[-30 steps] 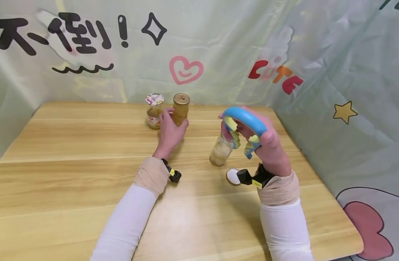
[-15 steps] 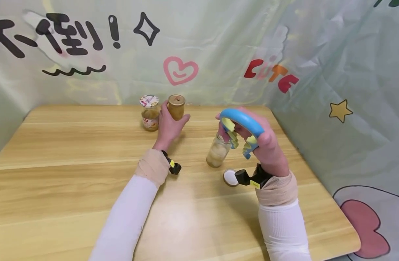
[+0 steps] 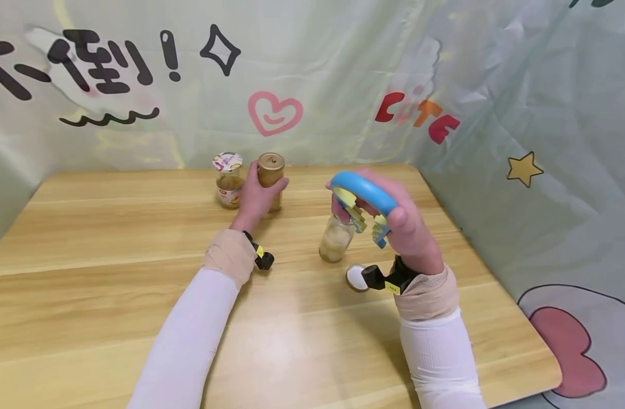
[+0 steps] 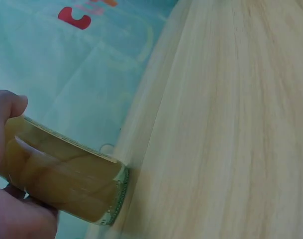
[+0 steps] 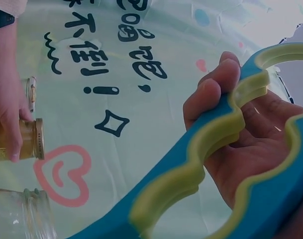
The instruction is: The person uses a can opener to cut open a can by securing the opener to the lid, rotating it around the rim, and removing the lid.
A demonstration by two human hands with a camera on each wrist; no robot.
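Observation:
My left hand (image 3: 258, 196) grips a glass jar (image 3: 269, 177) with a gold lid and amber contents, fingers behind it and thumb across its front. In the left wrist view that jar (image 4: 66, 169) has its base close to the tabletop. My right hand (image 3: 411, 213) holds a blue jar opener (image 3: 365, 189) with yellow toothed inner edges, raised above the table. Below and left of it stands a lidless glass jar (image 3: 335, 241) holding pale round pieces, its mouth partly hidden by the opener and fingers in the head view. In the right wrist view, the opener (image 5: 191, 144) fills the foreground.
Just left of the gripped jar stands another jar (image 3: 229, 184) with a patterned cover and printed label. A loose round lid (image 3: 356, 278), white inside, lies on the wooden table (image 3: 113, 284). Printed fabric (image 3: 332, 57) walls the back and right side.
My left hand's thumb has come round the front of the gold-lidded jar. The head view has shifted slightly right; my right hand keeps holding the jar opener over nearly the same spot.

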